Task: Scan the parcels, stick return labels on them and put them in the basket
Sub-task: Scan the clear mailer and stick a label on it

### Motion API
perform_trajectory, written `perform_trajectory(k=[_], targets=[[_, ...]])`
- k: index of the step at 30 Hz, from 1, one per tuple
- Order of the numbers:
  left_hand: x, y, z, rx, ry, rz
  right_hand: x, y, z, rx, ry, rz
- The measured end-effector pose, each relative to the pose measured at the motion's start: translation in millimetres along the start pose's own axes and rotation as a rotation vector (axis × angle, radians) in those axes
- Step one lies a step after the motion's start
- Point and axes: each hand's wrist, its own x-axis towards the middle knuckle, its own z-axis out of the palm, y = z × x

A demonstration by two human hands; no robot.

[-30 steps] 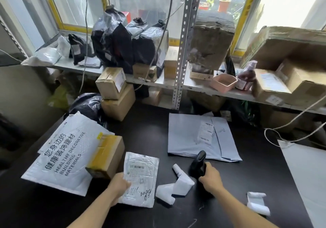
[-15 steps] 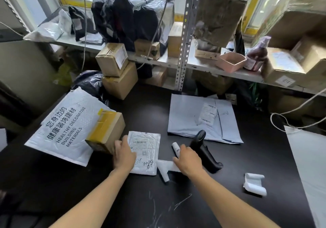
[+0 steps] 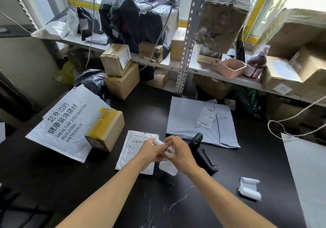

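both hands (image 3: 165, 151) pinching label strip (image 3: 166, 166), above table (image 3: 158, 206)

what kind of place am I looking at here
Probably a small parcel handling or returns room. Taped boxes and black mailer bags crowd a metal shelf, a handheld scanner lies on the black table, and both hands work a label.

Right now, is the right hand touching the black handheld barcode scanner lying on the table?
Cannot tell. In the head view the right hand pinches a white label; the scanner lies just behind it, the boundary hidden.
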Motion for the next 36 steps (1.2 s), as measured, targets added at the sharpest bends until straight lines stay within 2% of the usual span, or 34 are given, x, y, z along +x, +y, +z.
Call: perform_trajectory(k=[3,8,12,15,18,21,23,25,26,28,31,34,36], targets=[[-4.4,3.1,-13.4,0.049,0.019,0.041,0.7,1.0,-13.0,0.209,-0.037,0.087],[-13.1,4.9,-35.2,0.045,-0.053,-0.003,5.2,3.2,-23.3,0.185,0.049,0.154],[-13.4,3.0,-35.9,-0.062,-0.022,0.017,5.9,-6.8,-18.5,0.198,0.042,0.136],[-8.8,0.3,-32.8,-0.218,0.052,0.064,1.7,-19.7,-12.3,0.226,-0.018,0.101],[1.0,-4.1,-34.0,-0.238,0.223,0.109,-2.9,-23.5,-5.7,0.276,-0.115,0.106],[1.8,-3.3,-35.4,-0.282,0.269,0.133,-7.5,-24.7,-4.1,0.289,-0.266,0.120],[0.4,-2.5,-36.1,-0.316,0.245,0.137,-7.6,-25.7,-3.6,0.317,-0.224,0.137],[-3.7,0.6,-34.5,-0.361,0.202,0.157,-3.3,-24.0,-2.0,0.340,-0.079,0.210],[-4.7,0.9,-33.4,-0.377,0.189,0.164,-1.1,-24.0,-1.8,0.361,-0.064,0.267],[-4.4,-1.3,-32.9,-0.382,0.192,0.173,1.0,-22.3,-0.6,0.486,-0.150,0.321],[-2.4,-6.8,-31.1,-0.305,0.242,0.170,0.8,-19.9,0.3,0.577,-0.194,0.277],[-3.4,-8.3,-26.3,0.121,0.388,0.294,2.8,-18.3,-1.5,0.560,-0.137,0.254],[-5.7,-6.0,-23.0,0.299,0.428,0.402,4.6,-16.2,-2.9,0.525,-0.099,0.257]])
